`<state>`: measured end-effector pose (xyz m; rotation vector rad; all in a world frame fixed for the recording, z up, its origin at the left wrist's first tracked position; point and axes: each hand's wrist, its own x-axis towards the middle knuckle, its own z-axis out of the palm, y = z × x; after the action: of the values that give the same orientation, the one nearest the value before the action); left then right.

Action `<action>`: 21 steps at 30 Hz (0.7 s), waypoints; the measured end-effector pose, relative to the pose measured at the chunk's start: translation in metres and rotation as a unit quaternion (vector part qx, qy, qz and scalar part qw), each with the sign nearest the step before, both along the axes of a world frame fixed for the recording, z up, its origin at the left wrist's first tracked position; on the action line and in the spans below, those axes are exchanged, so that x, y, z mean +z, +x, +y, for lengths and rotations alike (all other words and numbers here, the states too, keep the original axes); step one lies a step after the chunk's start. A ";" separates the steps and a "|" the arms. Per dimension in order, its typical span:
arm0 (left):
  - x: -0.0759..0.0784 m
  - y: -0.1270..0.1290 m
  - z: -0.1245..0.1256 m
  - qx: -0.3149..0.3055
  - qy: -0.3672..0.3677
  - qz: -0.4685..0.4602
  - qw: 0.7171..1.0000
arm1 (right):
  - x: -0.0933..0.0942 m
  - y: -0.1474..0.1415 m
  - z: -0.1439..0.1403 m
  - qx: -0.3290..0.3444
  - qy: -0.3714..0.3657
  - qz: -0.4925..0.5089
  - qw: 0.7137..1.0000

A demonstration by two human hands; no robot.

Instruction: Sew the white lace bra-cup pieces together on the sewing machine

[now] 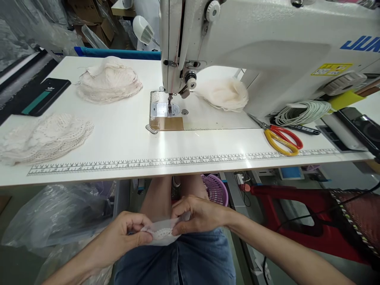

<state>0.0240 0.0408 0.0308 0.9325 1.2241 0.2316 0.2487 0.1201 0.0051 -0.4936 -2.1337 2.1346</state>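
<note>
Above my lap, a small white piece of sheer fabric with a lace edge (162, 234) is stretched between my two hands. My left hand (130, 231) pinches its left end between thumb and fingers. At the other end, my right hand (192, 215) grips the cloth the same way, with part of it bunched under the fingers. Both hands are below the front edge of the sewing table (118, 138). The sewing machine (261, 35) stands beyond, and its presser foot (170, 105) has no fabric visible under it.
Stacks of white lace pieces (47, 136) and cream fabric pieces (108, 81) lie on the left, near a dark phone-like case (44, 97). More cream fabric (225, 94) rests behind the needle. Scissors (282, 138) and coiled cord (303, 113) are at right. A purple basket (218, 189) stands below.
</note>
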 end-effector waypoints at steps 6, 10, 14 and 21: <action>0.008 0.010 0.013 -0.075 0.015 0.009 0.997 | 0.005 -0.006 -0.001 0.013 0.089 -0.009 0.996; 0.004 0.014 0.017 -0.077 0.015 0.039 0.996 | 0.012 -0.004 0.003 0.024 0.114 -0.027 0.993; 0.004 0.008 0.015 -0.056 -0.027 0.037 0.997 | 0.010 0.002 0.007 0.038 0.112 -0.048 0.992; 0.005 -0.001 0.013 -0.042 -0.045 0.029 0.998 | 0.000 0.000 0.006 0.030 0.110 -0.030 0.993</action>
<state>0.0231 0.0542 0.0360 0.9157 1.2347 0.0828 0.2484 0.1259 0.0056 -0.4849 -2.4087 1.9010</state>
